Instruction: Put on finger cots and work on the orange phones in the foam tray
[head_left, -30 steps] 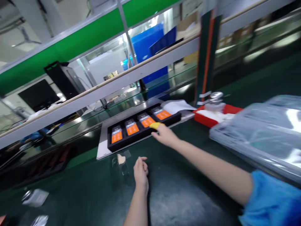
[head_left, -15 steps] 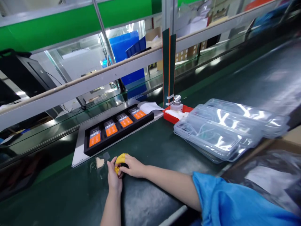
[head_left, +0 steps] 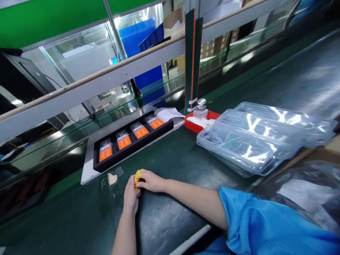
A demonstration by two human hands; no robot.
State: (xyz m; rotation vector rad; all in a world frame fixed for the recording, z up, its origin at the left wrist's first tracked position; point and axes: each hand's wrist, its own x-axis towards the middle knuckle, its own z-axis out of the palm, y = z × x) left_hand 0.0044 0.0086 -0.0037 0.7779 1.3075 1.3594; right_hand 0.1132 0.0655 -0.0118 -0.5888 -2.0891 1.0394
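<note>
My left hand (head_left: pixel 130 195) and my right hand (head_left: pixel 152 181) meet above the green belt, fingers closed together. Between them shows thin, wrinkled yellow rubber, which looks like finger cots (head_left: pixel 137 176) over the fingertips of my right hand. My left fingers press against the yellow material from the near left side. My right thumb curls in below it, and whatever lies inside the right-hand grip is hidden. Just left of the hands lies a torn beige scrap (head_left: pixel 112 179) on clear film (head_left: pixel 119 171).
Behind the hands, a black foam tray (head_left: pixel 138 144) holds several orange-and-grey "10 WAVE" packs (head_left: pixel 123 140). A red bin (head_left: pixel 191 124) contains a pump bottle (head_left: pixel 201 110) and white wipes. Stacked clear plastic cases (head_left: pixel 247 148) lie at right, beside a plastic-lined box (head_left: pixel 305 193).
My hands have drawn closer together, and less yellow material shows between them. The right fingers have curled in more. The view has tilted slightly downward.
</note>
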